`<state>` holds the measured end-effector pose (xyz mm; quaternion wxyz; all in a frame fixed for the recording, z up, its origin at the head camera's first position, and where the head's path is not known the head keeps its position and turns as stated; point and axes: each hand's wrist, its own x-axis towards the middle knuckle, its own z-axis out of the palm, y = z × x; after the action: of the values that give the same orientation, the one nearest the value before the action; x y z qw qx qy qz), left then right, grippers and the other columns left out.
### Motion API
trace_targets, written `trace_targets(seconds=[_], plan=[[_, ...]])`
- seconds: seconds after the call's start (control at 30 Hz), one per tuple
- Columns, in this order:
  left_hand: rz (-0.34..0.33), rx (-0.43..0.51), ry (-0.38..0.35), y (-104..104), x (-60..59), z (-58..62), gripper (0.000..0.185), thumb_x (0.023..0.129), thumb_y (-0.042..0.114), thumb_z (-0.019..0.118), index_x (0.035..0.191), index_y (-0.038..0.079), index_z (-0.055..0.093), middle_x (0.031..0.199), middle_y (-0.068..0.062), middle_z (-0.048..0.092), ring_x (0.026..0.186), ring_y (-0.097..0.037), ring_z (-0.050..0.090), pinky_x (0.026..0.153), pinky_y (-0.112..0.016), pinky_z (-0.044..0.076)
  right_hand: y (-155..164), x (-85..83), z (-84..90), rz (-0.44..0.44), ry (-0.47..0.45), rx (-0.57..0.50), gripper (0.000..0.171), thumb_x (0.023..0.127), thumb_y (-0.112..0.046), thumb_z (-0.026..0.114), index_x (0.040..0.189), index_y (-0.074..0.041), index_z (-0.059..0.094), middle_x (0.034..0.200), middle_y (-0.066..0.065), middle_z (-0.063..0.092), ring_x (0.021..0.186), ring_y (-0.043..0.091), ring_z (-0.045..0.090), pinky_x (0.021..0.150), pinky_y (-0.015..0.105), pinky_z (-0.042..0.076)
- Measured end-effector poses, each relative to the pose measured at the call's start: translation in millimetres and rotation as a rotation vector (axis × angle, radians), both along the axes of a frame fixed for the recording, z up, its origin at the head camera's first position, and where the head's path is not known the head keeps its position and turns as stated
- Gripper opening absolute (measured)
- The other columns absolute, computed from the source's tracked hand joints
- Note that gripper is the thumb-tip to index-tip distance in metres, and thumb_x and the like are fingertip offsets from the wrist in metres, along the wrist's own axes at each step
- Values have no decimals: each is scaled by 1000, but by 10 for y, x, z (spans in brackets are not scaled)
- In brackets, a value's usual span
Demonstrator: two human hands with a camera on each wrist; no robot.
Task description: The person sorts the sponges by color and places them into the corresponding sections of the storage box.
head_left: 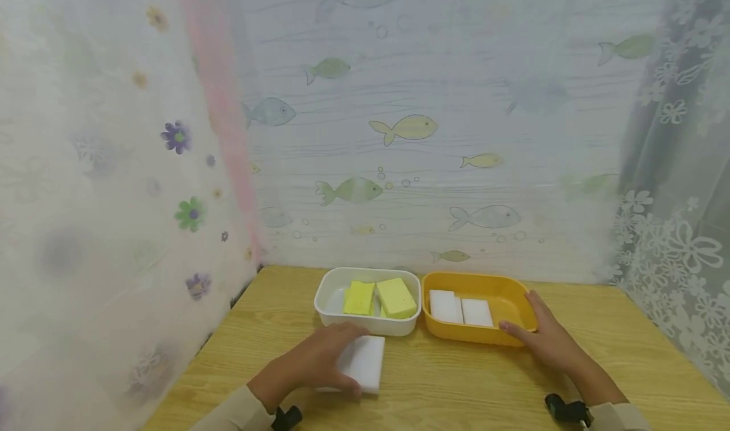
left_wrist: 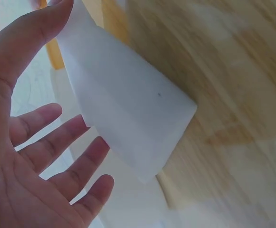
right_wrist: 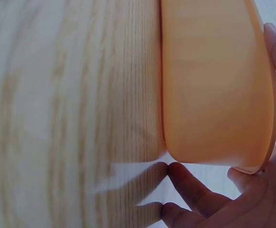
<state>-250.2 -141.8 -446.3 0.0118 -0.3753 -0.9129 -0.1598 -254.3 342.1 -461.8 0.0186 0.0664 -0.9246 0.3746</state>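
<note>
In the head view my left hand [head_left: 316,362] grips a white sponge block [head_left: 369,362] by its edges, thumb near and fingers far, just in front of the white tub [head_left: 402,328]. The left wrist view shows the block [left_wrist: 123,90] close to the tabletop, the thumb at one edge and fingertips at another. My right hand [head_left: 554,341] holds the right end of an orange tub [head_left: 485,336], its thumb over the front rim. From the right wrist, fingers [right_wrist: 195,187] curve round the tub's end. Two white blocks [head_left: 446,306] lie inside the orange tub.
Two yellow sponges [head_left: 359,298] lie in the white tub, which stands directly left of the orange one. Both tubs are on a wood-grain table [head_left: 456,386]. A fish-print curtain [head_left: 428,165] hangs behind the table, and a flowered one [head_left: 114,196] hangs at the left.
</note>
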Motion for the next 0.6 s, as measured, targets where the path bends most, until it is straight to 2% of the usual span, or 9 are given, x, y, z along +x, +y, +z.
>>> trace_targets(seconds=[0.13,0.37,0.6], plan=[[-3,1,-27,70,3,24,97,69,67,87,148,25,49,145,9,56,133,-11,53,113,-39,48,2,5,5,-4,-2,-2,109,100,-53,62,164,-1,-8,169,31,-12,149,64,3,106,87,18],[-52,13,-30,189,14,69,98,71,64,87,150,21,48,146,5,57,133,-11,55,113,-37,49,6,-2,1,-7,-3,4,108,101,-53,62,164,0,-8,168,32,-12,148,64,4,106,86,19],[-39,-6,-48,308,4,70,101,71,70,83,152,23,45,148,8,55,134,-9,53,113,-35,48,-10,-1,-3,-5,-4,-6,108,101,-54,62,164,-1,-8,169,31,-12,149,63,3,107,86,18]])
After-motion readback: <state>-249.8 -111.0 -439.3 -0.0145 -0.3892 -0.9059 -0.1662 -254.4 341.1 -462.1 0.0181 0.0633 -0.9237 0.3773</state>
